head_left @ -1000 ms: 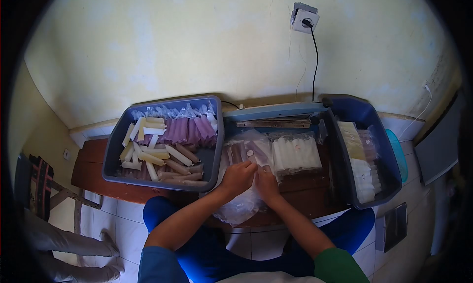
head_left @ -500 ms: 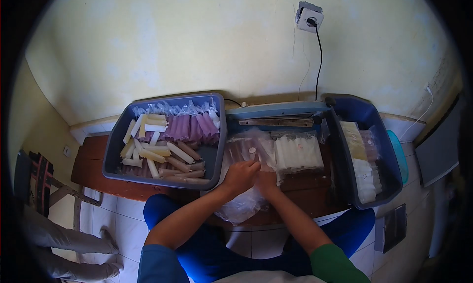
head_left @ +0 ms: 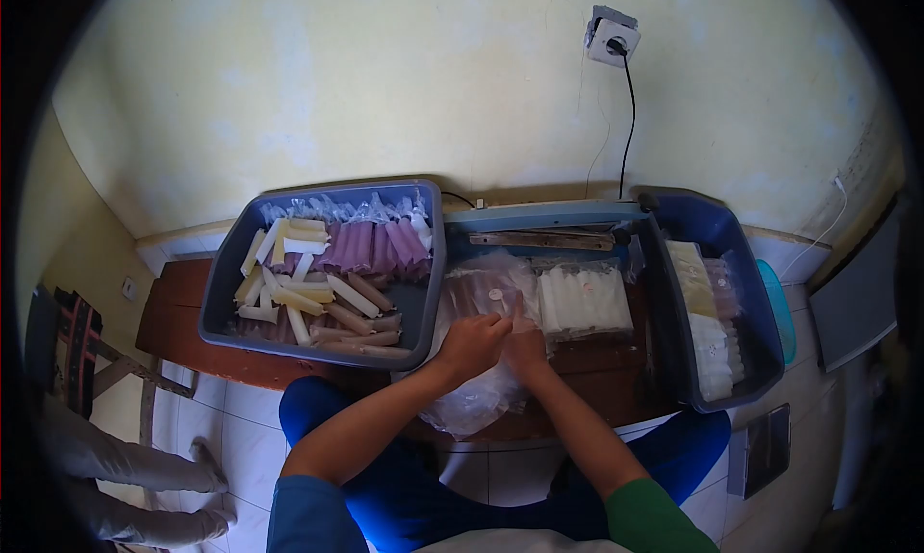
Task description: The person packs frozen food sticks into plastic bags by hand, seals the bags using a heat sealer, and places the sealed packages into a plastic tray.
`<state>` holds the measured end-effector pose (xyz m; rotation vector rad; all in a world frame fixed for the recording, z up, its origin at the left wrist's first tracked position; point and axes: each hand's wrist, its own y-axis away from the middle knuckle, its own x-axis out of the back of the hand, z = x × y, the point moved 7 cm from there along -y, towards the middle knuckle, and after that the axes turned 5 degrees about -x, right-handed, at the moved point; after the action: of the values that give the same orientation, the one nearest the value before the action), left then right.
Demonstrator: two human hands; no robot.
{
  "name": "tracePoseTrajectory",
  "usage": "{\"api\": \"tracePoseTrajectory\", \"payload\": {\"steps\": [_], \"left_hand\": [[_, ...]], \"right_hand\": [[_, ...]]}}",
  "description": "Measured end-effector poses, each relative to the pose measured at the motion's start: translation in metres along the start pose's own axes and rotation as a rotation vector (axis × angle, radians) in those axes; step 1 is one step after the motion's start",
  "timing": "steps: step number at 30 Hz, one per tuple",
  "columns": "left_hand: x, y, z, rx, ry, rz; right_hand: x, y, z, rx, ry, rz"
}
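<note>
My left hand (head_left: 474, 345) is closed, its fingers pinching the edge of a clear plastic bag (head_left: 469, 405). Right beside it, my right hand (head_left: 525, 348) has its index finger stretched up, partly behind the clear film; its other fingers are hard to make out. Brownish-purple tubes (head_left: 469, 293) and a small round label (head_left: 496, 294) show through the plastic just above my hands. To the right lies a clear pack of white tubes (head_left: 584, 300).
A grey-blue tub (head_left: 435, 293) of white, yellow, brown and purple tubes stands left. Another tub (head_left: 760, 360) with packs stands right. Behind the bag is a long blue device (head_left: 549, 213) on the wooden bench (head_left: 168, 312). A person's legs (head_left: 144, 466) show lower left.
My right index finger has stretched upward under the film. My left hand keeps its pinch on the bag. The view has shifted slightly.
</note>
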<state>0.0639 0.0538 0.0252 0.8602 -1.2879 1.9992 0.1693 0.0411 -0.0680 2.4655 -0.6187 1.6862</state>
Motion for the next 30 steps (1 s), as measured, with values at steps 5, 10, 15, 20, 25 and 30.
{"api": "tracePoseTrajectory", "payload": {"steps": [5,10,15,20,25,30], "left_hand": [[0.0,0.001,0.001,0.002,-0.001,0.009],[0.0,0.0,0.001,0.002,-0.007,0.011],[0.001,0.0,0.002,-0.003,-0.005,0.003],[0.006,-0.001,0.008,-0.025,0.015,0.021],[0.008,-0.001,0.015,-0.035,0.03,0.003],[-0.001,0.004,0.02,-0.063,0.02,-0.057]], "right_hand": [[-0.004,-0.006,0.007,-0.101,-0.091,-0.024],[-0.002,-0.012,0.01,-0.196,-0.043,-0.084],[-0.032,-0.019,0.028,-0.091,0.01,-0.062],[-0.026,-0.012,0.023,-0.074,0.029,-0.01],[-0.048,0.006,0.026,0.244,0.204,-0.09],[-0.01,0.012,0.012,0.127,-0.031,0.069]]}}
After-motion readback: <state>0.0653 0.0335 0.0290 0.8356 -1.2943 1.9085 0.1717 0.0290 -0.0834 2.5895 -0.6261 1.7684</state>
